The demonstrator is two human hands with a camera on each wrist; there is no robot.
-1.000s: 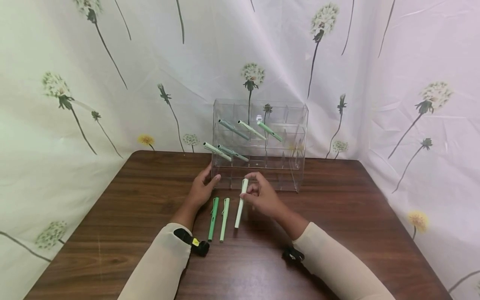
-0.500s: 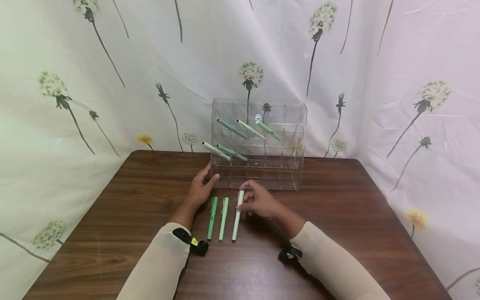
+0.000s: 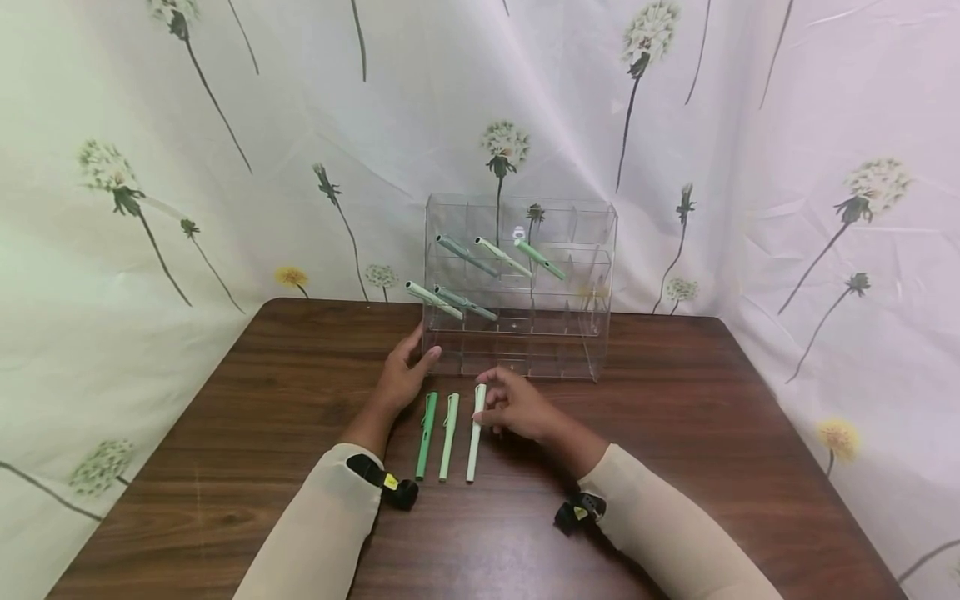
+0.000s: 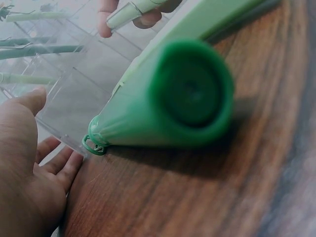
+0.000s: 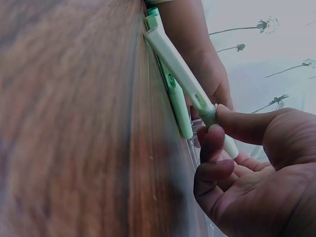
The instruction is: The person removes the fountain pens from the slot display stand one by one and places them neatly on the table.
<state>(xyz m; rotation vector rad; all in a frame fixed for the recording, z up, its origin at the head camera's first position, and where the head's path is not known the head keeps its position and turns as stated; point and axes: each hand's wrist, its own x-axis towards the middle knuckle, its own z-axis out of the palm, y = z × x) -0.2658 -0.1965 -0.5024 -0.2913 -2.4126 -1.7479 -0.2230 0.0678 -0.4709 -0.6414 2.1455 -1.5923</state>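
Note:
My right hand point(image 3: 517, 406) pinches a very pale green pen point(image 3: 476, 442) between thumb and fingers near its capped end. In the right wrist view this pen point(image 5: 180, 64) slants up from the tabletop side, with the fingers curled at its cap. To its left lie a light green pen point(image 3: 448, 442) and a darker green pen point(image 3: 426, 442), roughly parallel. My left hand point(image 3: 401, 379) rests against the lower left side of a clear acrylic rack point(image 3: 555, 346), fingers extended. In the left wrist view the darker pen's end point(image 4: 192, 91) looms large and blurred.
The rack stands at the back of a brown wooden table point(image 3: 225, 467). Several green and grey-green pens lean in its left and middle compartments, including a bright green pen point(image 3: 540, 258) in the upper tier. A dandelion-print curtain point(image 3: 360, 150) hangs close behind.
My right hand has lowered the very pale pen toward me, bringing it level with the two pens on its left. The left hand and rack have stayed in place.

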